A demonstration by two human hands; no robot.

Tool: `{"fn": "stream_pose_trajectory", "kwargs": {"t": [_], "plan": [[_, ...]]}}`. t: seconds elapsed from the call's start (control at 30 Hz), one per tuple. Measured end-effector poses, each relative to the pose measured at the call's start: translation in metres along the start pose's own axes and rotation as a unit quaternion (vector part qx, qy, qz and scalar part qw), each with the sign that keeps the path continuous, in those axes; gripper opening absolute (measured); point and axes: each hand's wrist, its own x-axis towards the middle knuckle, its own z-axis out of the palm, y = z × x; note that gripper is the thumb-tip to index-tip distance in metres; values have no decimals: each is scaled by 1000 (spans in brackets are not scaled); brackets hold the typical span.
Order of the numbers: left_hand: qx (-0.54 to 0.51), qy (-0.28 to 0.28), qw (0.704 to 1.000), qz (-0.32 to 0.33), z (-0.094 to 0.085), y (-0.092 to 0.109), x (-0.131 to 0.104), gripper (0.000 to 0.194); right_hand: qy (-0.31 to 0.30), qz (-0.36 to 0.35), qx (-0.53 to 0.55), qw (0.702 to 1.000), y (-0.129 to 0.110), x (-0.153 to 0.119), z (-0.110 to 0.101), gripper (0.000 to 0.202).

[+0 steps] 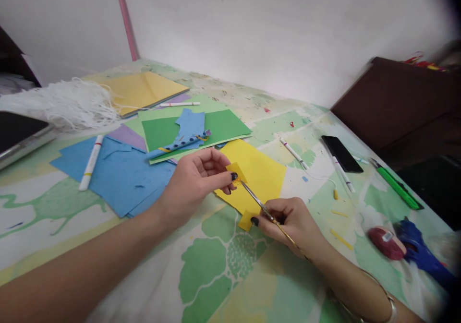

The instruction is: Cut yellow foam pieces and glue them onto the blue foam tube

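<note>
My left hand [203, 172] pinches a small yellow paper piece [236, 170] between thumb and fingers. In my right hand [288, 222] is a pair of scissors [254, 197], their tips touching the lower edge of that piece. Whether the blades are apart is too small to tell. Under both hands lies a larger yellow paper sheet [264, 167]. Another small yellow scrap [246, 221] shows beside my right thumb. Behind my left hand, a rolled blue paper tube [176, 145] with dark dots and yellow bands rests on green paper [230, 124].
Blue sheets [118, 179] with a white marker [90, 162] lie left, near white yarn [68, 104] and a yellow pad [144, 88]. Rightward are a phone [342, 153], a green cutter [398, 187], a maroon yarn ball [385, 242] and a blue glue gun [419, 246].
</note>
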Motion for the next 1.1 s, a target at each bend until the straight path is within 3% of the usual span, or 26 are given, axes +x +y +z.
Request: {"fn": "stream_pose_trajectory", "kwargs": {"t": [0.23,0.87,1.1], "plan": [[-6,-11,1000,8,-1,-2,0,15,1,-12,-48,999,3,2,-1,34],[-27,-15,999,7,1,-4,2,17,-4,13,34,999,-6,0,1,31],[-33,-19,999,8,0,-3,1,16,-8,6,4,1000,-2,1,0,33]]}}
